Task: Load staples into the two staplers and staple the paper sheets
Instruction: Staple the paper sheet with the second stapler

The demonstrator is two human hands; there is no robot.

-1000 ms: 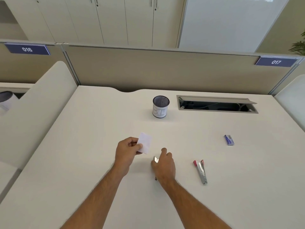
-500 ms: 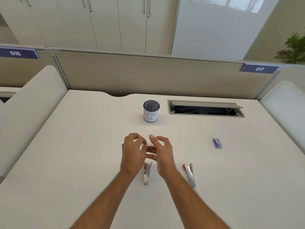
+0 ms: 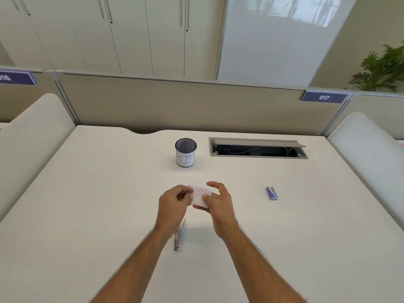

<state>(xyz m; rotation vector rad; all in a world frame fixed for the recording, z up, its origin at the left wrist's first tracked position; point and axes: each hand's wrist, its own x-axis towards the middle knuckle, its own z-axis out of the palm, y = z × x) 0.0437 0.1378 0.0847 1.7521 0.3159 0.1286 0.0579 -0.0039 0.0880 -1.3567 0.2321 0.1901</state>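
A small white paper sheet (image 3: 200, 196) is held above the desk between both hands. My left hand (image 3: 173, 204) pinches its left edge and my right hand (image 3: 218, 203) grips its right side from below. A faint mark shows near the paper's middle. One silver stapler (image 3: 178, 236) lies on the white desk (image 3: 87, 204) under my left wrist, partly covered by it. The second stapler, with the red end, is hidden behind my right forearm. A blue staple box (image 3: 271, 193) lies to the right.
A black mesh cup with a white label (image 3: 185, 152) stands behind the hands. A cable hatch (image 3: 258, 148) is sunk into the desk at the back right. Beige partition panels close the desk on three sides.
My right hand left the silver stapler on the desk and came up to the paper. Both hands now hold the sheet flat. The camera tilted up a little.
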